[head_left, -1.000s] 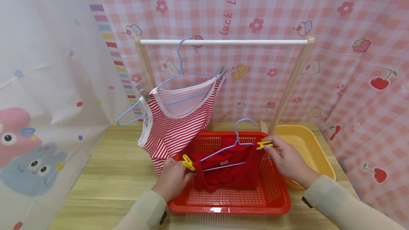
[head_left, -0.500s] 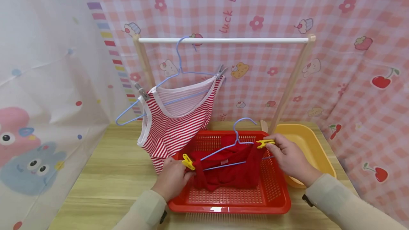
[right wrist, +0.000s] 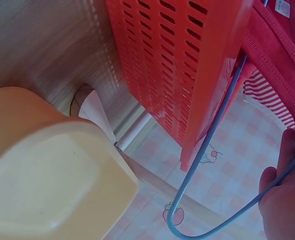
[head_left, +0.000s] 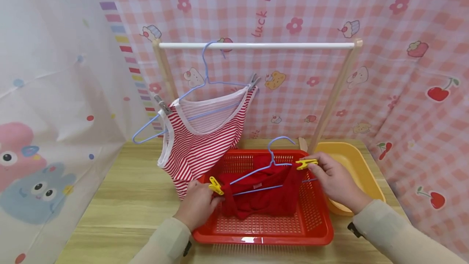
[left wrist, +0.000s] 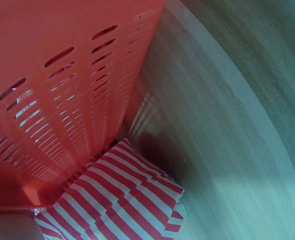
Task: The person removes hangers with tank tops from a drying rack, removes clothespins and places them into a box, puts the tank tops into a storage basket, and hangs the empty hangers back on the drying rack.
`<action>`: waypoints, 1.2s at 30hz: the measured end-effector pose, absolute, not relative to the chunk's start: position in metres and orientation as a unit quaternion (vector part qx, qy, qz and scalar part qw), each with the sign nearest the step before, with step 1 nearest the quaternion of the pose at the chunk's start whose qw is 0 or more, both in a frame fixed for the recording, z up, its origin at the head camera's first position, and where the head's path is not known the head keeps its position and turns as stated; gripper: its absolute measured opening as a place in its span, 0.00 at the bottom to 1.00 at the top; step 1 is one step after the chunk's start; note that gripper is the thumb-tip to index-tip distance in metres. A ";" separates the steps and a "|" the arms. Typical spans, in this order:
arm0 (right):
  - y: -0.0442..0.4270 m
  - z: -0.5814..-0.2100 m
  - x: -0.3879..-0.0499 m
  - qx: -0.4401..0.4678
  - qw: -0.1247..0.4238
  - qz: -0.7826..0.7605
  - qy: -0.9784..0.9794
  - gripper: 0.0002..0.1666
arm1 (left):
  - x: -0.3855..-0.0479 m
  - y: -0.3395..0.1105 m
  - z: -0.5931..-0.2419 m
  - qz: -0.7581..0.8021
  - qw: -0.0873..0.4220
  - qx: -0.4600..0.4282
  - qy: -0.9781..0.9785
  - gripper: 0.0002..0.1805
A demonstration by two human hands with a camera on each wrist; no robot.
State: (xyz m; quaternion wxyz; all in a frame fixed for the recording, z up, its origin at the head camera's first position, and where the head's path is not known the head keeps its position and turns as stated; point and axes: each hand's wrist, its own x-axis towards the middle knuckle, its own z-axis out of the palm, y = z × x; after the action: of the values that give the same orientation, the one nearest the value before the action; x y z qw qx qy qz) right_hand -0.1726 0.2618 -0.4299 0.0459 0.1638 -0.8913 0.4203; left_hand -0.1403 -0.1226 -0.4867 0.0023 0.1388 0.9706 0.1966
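Note:
A red garment [head_left: 261,199] with shoulder straps is draped on a blue wire hanger [head_left: 250,174] above the red basket [head_left: 264,239]. My left hand [head_left: 199,203] grips the hanger's left end, which the fingers hide, beside a yellow clothespin [head_left: 216,186] on the left strap. At the right strap, my right hand [head_left: 337,182] pinches a second yellow clothespin [head_left: 306,164] between thumb and fingers. The hanger's bent right end [right wrist: 180,200] shows in the right wrist view, passing by that hand [right wrist: 287,200]. The left wrist view shows mostly the basket's side [left wrist: 77,85].
A red-and-white striped tank top [head_left: 209,146] with grey clothespins hangs by a blue hanger from the rack's white bar [head_left: 286,46], left of the basket. A yellow tray [head_left: 360,174] stands right of the basket. The rack's wooden post [head_left: 335,93] rises behind.
My right hand has shifted slightly right, and the clothespin it pinches has moved slightly right too. The left hand and the basket stay almost where they were.

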 end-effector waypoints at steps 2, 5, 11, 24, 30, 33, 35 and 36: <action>0.263 -0.428 -0.172 0.159 0.040 0.420 -0.893 0.09 | -0.141 -0.123 -0.487 0.192 -0.003 0.143 0.971 0.09; 0.266 -0.425 -0.172 0.162 0.036 0.430 -0.888 0.09 | -0.141 -0.122 -0.488 0.186 -0.011 0.147 0.971 0.09; 0.270 -0.426 -0.172 0.171 0.028 0.464 -0.869 0.09 | -0.141 -0.122 -0.488 0.183 -0.021 0.151 0.971 0.08; 0.274 -0.424 -0.174 0.165 0.017 0.537 -0.827 0.12 | -0.141 -0.122 -0.488 0.183 -0.023 0.153 0.971 0.07; 0.278 -0.427 -0.174 0.170 0.008 0.569 -0.804 0.14 | -0.140 -0.122 -0.487 0.177 -0.016 0.152 0.972 0.08; 0.282 -0.424 -0.174 0.140 -0.008 0.564 -0.814 0.17 | -0.140 -0.122 -0.486 0.176 -0.014 0.152 0.972 0.08; 0.285 -0.423 -0.174 0.125 -0.014 0.561 -0.818 0.19 | -0.140 -0.121 -0.486 0.175 -0.014 0.153 0.973 0.08; 0.287 -0.422 -0.174 0.122 -0.015 0.561 -0.819 0.19 | -0.140 -0.121 -0.486 0.175 -0.014 0.153 0.973 0.08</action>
State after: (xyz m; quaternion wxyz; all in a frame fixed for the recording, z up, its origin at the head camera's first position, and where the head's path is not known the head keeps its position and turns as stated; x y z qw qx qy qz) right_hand -0.1742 0.2870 -0.4225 -0.0152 0.1225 -0.8187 0.5608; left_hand -0.1401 -0.1215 -0.4855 -0.0137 0.1530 0.9725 0.1748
